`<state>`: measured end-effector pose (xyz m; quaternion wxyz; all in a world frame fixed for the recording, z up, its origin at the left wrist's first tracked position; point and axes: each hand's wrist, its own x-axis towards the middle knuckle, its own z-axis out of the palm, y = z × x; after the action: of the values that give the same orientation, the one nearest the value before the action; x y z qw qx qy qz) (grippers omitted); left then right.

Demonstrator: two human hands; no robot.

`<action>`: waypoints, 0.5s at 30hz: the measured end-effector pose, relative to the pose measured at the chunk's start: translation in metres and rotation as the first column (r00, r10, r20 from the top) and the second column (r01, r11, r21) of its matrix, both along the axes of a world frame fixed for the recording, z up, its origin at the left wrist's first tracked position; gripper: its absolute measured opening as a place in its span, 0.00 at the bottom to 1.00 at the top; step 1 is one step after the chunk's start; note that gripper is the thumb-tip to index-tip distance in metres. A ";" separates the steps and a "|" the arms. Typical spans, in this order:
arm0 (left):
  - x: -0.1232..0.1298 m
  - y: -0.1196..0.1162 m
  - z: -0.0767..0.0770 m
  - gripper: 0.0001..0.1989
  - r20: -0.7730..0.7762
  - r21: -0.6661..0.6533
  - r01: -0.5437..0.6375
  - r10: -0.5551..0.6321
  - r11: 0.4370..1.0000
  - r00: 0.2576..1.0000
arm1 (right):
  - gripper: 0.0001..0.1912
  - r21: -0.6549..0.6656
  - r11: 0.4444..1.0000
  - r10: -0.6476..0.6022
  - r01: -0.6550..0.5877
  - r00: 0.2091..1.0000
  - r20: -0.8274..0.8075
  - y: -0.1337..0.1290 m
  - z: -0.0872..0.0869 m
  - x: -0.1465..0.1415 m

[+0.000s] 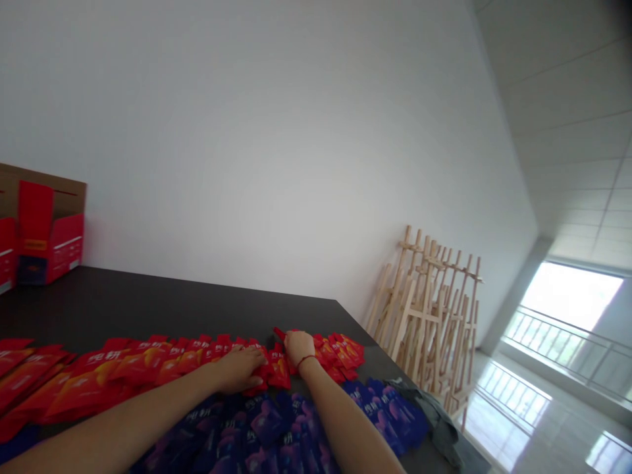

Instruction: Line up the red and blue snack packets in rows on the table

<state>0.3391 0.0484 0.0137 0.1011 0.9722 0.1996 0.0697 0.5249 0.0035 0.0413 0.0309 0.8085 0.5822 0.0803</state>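
Red foil sachets with white print (pixel 148 362) lie overlapping in a long row across the dark table (pixel 148 303). My left hand (pixel 239 368) rests flat on them, its fingers pointing right. My right hand (pixel 299 347), with a red string at the wrist, sits on the same row with its fingers curled down, and a red sachet (pixel 279 334) pokes out beside them. Its grip looks closed on that sachet, though the fingertips are hidden. Below the row and under my forearms lies a spread of blue-purple sachets (pixel 276 428).
Open red cardboard boxes (pixel 49 230) stand at the far left of the table. A grey cloth (pixel 437 418) lies on the table's right corner. Wooden easels (pixel 429 316) lean against the wall beyond that edge. A railed window (pixel 567 316) lights the floor at right.
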 end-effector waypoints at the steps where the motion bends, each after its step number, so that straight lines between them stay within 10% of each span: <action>1: 0.000 0.000 0.001 0.15 0.010 -0.001 -0.008 0.008 1.000 1.000 | 0.21 -0.007 1.000 0.017 -0.017 1.000 0.002 -0.006 0.001 -0.006; 15: 0.005 -0.006 0.001 0.25 0.119 0.048 0.000 -0.006 0.999 0.993 | 0.22 0.034 0.950 0.312 -0.311 0.933 -0.181 -0.064 -0.022 -0.043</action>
<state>0.3438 0.0428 0.0143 0.0896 0.9687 0.1900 0.1323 0.4817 -0.0601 0.0188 -0.0380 0.7099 0.7032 0.0107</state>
